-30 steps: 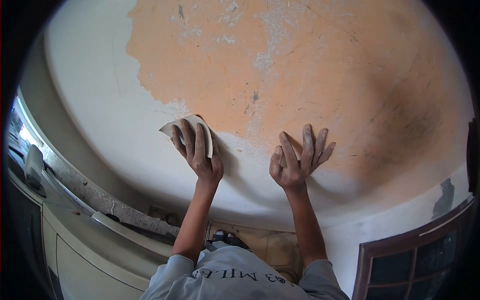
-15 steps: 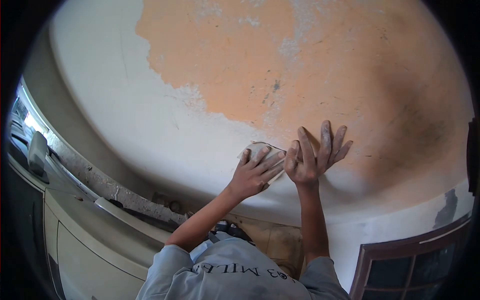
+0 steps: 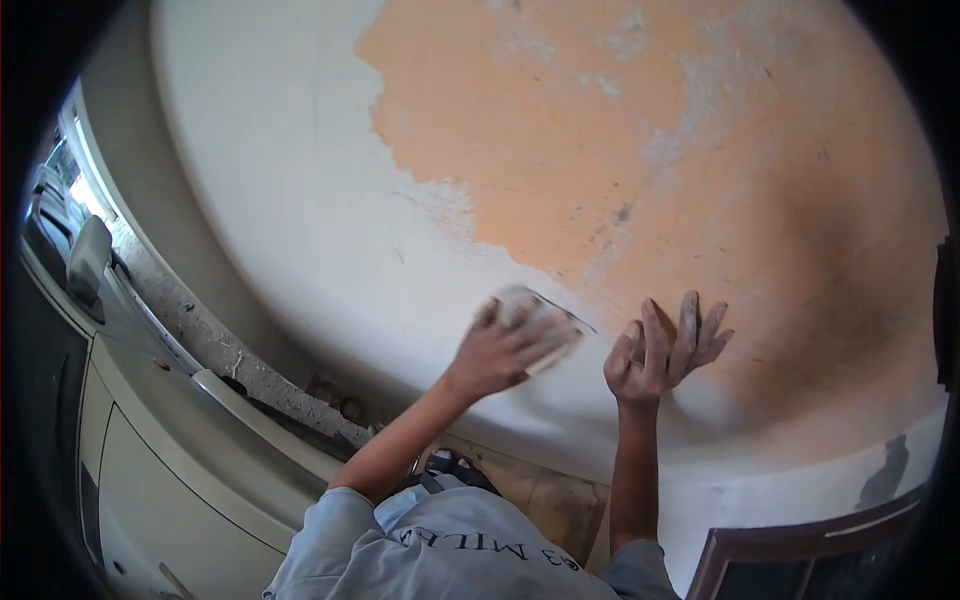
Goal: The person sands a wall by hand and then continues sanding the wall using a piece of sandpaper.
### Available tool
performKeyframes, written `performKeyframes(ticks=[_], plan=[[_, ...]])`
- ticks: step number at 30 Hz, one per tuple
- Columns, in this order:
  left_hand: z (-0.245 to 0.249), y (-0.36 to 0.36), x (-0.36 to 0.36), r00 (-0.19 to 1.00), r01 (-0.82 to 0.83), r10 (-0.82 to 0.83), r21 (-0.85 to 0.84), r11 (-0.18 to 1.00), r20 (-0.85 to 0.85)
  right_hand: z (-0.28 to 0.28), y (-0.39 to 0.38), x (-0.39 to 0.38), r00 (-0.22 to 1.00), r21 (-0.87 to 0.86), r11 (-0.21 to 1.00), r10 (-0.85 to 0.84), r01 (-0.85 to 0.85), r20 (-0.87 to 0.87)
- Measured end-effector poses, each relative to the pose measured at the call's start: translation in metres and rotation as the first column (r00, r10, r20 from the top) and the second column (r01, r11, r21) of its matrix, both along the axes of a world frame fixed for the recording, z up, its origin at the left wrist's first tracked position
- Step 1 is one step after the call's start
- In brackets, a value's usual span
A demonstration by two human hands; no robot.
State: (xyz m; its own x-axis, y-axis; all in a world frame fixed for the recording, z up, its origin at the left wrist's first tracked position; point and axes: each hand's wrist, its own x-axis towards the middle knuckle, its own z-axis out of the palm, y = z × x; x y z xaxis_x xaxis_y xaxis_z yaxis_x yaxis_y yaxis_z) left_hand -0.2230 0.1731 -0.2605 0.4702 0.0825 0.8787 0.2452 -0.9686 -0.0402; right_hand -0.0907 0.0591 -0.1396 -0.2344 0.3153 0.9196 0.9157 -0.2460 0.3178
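My left hand (image 3: 515,345) lies spread over a thin pale sheet (image 3: 545,305) and presses it against the wall (image 3: 330,220). Motion blurs its fingers, and the sheet's dark edge shows just beyond them. To the right, my right hand (image 3: 665,345) is raised with fingers apart at the wall surface and nothing in it. The two hands are apart. White coating covers the wall on the left and below, and an orange patch (image 3: 500,120) with scuffs and grey specks spreads above and to the right.
A pale car (image 3: 180,470) with a side mirror (image 3: 88,260) stands close on the left. A brown-framed window (image 3: 770,540) is at the lower right. Tiled floor (image 3: 540,495) and dark footwear (image 3: 465,470) show below.
The view has shifted, so the orange patch sits further right. My right hand has moved right, away from my left hand, which is now blurred with the sheet under it.
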Motion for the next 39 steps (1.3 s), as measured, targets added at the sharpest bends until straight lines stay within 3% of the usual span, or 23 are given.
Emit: performKeyframes(ticks=[2, 6, 7, 8, 9, 10, 12, 14, 18, 20, 21, 22, 24, 25, 26, 28, 30, 31, 32, 34, 36, 38, 39], plan=[[0.022, 0.039, -0.023, 0.948, 0.074, 0.002, -0.226, 0.971, 0.319, 0.002, 0.002, -0.001, 1.0, 0.007, 1.0, 0.016, -0.016, 0.002], [0.061, 0.043, -0.027, 0.861, -0.038, 0.217, -0.367, 0.929, 0.46, 0.001, 0.003, -0.002, 1.0, 0.024, 1.0, 0.008, -0.008, -0.002], [0.047, 0.028, -0.017, 0.932, 0.013, 0.12, -0.361, 0.933, 0.342, 0.001, 0.003, -0.002, 1.0, 0.025, 1.0, 0.008, -0.008, -0.003], [0.037, 0.01, -0.005, 0.958, 0.05, 0.023, -0.246, 0.968, 0.286, 0.001, 0.003, -0.001, 1.0, 0.019, 1.0, 0.007, -0.007, 0.001], [0.027, -0.006, -0.007, 1.0, -0.012, 0.016, -0.227, 0.974, 0.017, 0.001, 0.002, 0.0, 1.0, 0.012, 1.0, 0.004, -0.004, 0.003], [0.023, -0.004, -0.005, 0.995, -0.061, 0.07, -0.122, 0.991, 0.069, 0.001, 0.001, 0.0, 1.0, 0.007, 1.0, -0.001, 0.001, 0.005], [0.025, 0.026, -0.018, 0.972, 0.053, -0.012, -0.167, 0.985, 0.234, 0.001, 0.001, 0.0, 1.0, 0.008, 1.0, 0.001, -0.001, 0.012], [0.039, 0.076, -0.043, 0.889, -0.095, 0.211, -0.287, 0.953, 0.406, 0.001, 0.001, 0.001, 1.0, 0.006, 1.0, 0.006, -0.006, 0.015], [0.074, 0.069, -0.038, 0.783, -0.093, 0.3, -0.374, 0.923, 0.544, 0.002, 0.002, 0.0, 1.0, 0.019, 1.0, 0.008, -0.008, 0.014], [0.043, 0.032, -0.022, 0.931, -0.041, 0.156, -0.33, 0.943, 0.329, 0.002, 0.002, 0.0, 1.0, 0.015, 1.0, 0.005, -0.005, 0.013], [0.033, 0.017, -0.023, 0.985, -0.061, 0.096, -0.234, 0.97, 0.144, 0.002, 0.002, 0.0, 1.0, 0.007, 1.0, 0.002, -0.002, 0.011], [0.029, 0.022, -0.022, 0.98, -0.065, 0.09, -0.137, 0.988, 0.18, 0.003, 0.0, 0.001, 1.0, 0.001, 1.0, -0.002, 0.002, 0.01], [0.034, 0.046, -0.036, 0.982, -0.06, 0.087, -0.161, 0.985, 0.168, 0.004, 0.0, 0.0, 0.999, -0.003, 1.0, -0.003, 0.003, 0.035], [0.046, 0.064, -0.044, 0.953, -0.034, 0.086, -0.181, 0.983, 0.289, 0.005, 0.0, -0.001, 0.999, -0.006, 1.0, -0.004, 0.004, 0.047], [0.065, 0.077, -0.056, 0.928, -0.023, 0.137, -0.314, 0.949, 0.348, 0.005, 0.0, -0.001, 0.999, -0.006, 1.0, -0.001, 0.001, 0.046], [0.107, 0.082, -0.056, 0.785, -0.034, 0.252, -0.368, 0.929, 0.566, 0.006, 0.001, -0.002, 0.999, -0.005, 1.0, 0.006, -0.006, 0.041], [0.102, 0.064, -0.041, 0.812, -0.099, 0.274, -0.341, 0.935, 0.515, 0.004, 0.001, 0.001, 1.0, 0.001, 1.0, 0.006, -0.006, 0.024], [0.081, 0.057, -0.032, 0.876, -0.139, 0.258, -0.299, 0.944, 0.408, 0.003, 0.001, 0.002, 1.0, 0.006, 1.0, 0.007, -0.007, 0.017], [0.068, 0.037, -0.028, 0.925, -0.037, 0.152, -0.316, 0.948, 0.349, 0.002, 0.0, 0.003, 1.0, 0.004, 1.0, 0.007, -0.007, 0.016], [0.055, 0.032, -0.033, 0.971, -0.094, 0.145, -0.257, 0.962, 0.187, 0.002, 0.0, 0.003, 1.0, 0.0, 1.0, 0.006, -0.006, 0.016], [0.069, 0.06, -0.048, 0.951, -0.073, 0.146, -0.261, 0.963, 0.271, 0.005, 0.0, 0.001, 0.999, 0.002, 1.0, 0.014, -0.014, 0.04], [0.112, 0.096, -0.065, 0.84, -0.174, 0.274, -0.246, 0.953, 0.468, 0.006, 0.0, -0.001, 0.999, -0.003, 1.0, 0.019, -0.019, 0.049], [0.143, 0.099, -0.073, 0.775, -0.082, 0.257, -0.31, 0.947, 0.578, 0.006, 0.0, -0.001, 0.999, -0.001, 1.0, 0.017, -0.017, 0.049]])
